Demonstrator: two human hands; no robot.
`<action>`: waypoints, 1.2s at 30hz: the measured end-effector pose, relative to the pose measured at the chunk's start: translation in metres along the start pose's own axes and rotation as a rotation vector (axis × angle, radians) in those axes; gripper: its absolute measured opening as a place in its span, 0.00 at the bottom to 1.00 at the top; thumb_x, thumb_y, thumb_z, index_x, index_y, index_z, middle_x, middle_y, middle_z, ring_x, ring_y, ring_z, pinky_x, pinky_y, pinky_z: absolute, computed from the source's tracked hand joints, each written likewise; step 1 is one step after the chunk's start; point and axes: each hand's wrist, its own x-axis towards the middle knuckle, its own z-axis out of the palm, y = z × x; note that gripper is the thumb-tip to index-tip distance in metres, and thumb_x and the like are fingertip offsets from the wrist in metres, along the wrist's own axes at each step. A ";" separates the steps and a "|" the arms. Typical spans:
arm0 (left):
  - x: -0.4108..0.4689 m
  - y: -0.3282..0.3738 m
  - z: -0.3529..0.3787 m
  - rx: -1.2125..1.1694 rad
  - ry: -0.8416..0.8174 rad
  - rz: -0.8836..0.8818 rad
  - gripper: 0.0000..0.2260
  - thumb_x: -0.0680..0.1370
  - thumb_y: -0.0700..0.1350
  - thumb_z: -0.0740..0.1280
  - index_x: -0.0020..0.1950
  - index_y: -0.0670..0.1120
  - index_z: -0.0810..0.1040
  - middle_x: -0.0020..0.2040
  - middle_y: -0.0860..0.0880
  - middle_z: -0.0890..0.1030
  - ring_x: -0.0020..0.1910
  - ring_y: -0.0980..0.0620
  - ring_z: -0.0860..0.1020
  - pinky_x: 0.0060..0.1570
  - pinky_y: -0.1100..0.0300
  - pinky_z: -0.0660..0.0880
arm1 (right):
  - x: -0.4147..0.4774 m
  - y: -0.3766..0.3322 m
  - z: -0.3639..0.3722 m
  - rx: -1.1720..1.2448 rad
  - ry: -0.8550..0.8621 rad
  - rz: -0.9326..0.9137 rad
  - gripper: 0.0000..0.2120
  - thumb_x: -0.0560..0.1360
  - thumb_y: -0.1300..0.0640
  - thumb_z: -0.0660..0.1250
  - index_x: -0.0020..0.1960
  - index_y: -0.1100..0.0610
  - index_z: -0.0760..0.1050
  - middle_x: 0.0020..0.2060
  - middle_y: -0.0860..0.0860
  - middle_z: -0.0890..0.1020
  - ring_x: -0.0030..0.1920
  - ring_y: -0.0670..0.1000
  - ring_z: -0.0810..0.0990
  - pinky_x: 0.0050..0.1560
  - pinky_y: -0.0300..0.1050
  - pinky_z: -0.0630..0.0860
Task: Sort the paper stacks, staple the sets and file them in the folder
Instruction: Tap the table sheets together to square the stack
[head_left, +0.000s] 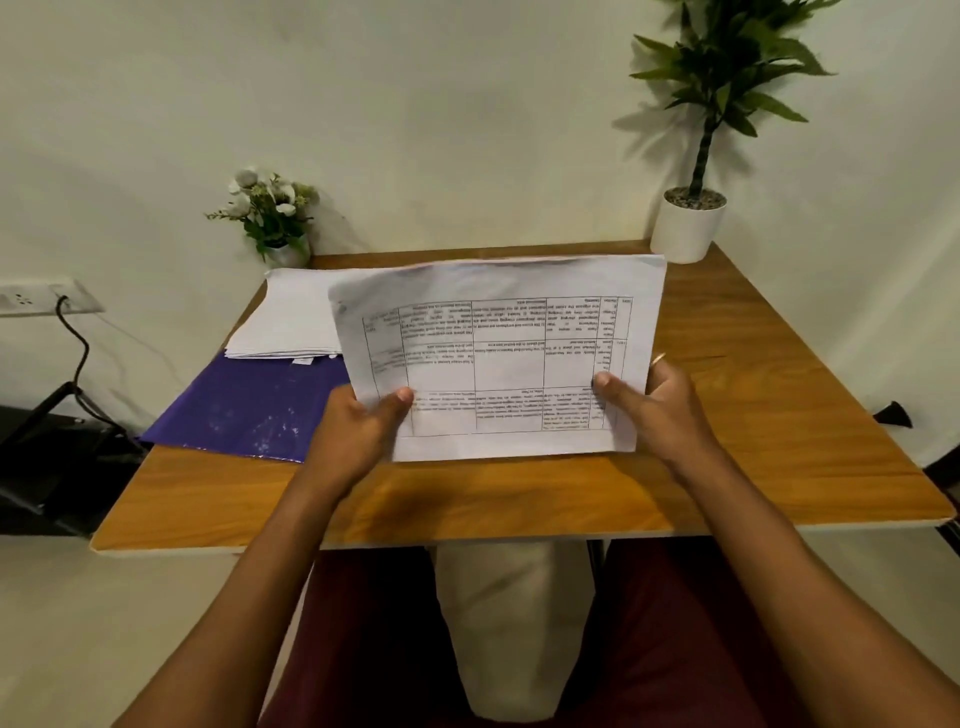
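A set of white sheets with a printed table is lifted above the middle of the wooden table, tilted towards me. My left hand grips its near left corner, thumb on top. My right hand grips the near right edge, thumb on the printed side, a ring on one finger. A second stack of white papers lies at the back left of the table. It partly overlaps a purple folder that lies flat on the left side. No stapler is in sight.
A small vase of white flowers stands at the table's back left corner. A tall green plant in a white pot occupies the back right corner. A wall socket with a black cable and dark equipment sit left of the table.
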 end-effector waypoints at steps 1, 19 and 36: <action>0.004 0.009 -0.005 0.039 0.000 0.007 0.10 0.79 0.54 0.70 0.60 0.54 0.81 0.56 0.52 0.86 0.56 0.51 0.84 0.58 0.43 0.80 | 0.003 -0.009 -0.001 -0.015 0.048 -0.080 0.26 0.74 0.57 0.76 0.70 0.51 0.73 0.59 0.42 0.84 0.64 0.48 0.81 0.56 0.42 0.82; 0.046 0.086 -0.021 0.080 -0.077 0.191 0.09 0.77 0.44 0.74 0.57 0.49 0.84 0.43 0.53 0.87 0.41 0.58 0.84 0.38 0.67 0.79 | 0.044 -0.051 -0.006 -0.308 -0.312 -0.043 0.13 0.72 0.49 0.74 0.50 0.58 0.83 0.45 0.54 0.88 0.47 0.53 0.87 0.50 0.53 0.82; -0.003 0.038 0.066 -0.257 -0.029 0.104 0.10 0.80 0.42 0.69 0.53 0.58 0.77 0.43 0.67 0.85 0.47 0.64 0.84 0.41 0.69 0.79 | 0.015 -0.005 0.025 0.071 -0.001 -0.067 0.07 0.76 0.56 0.71 0.54 0.49 0.80 0.46 0.39 0.87 0.52 0.43 0.86 0.50 0.39 0.80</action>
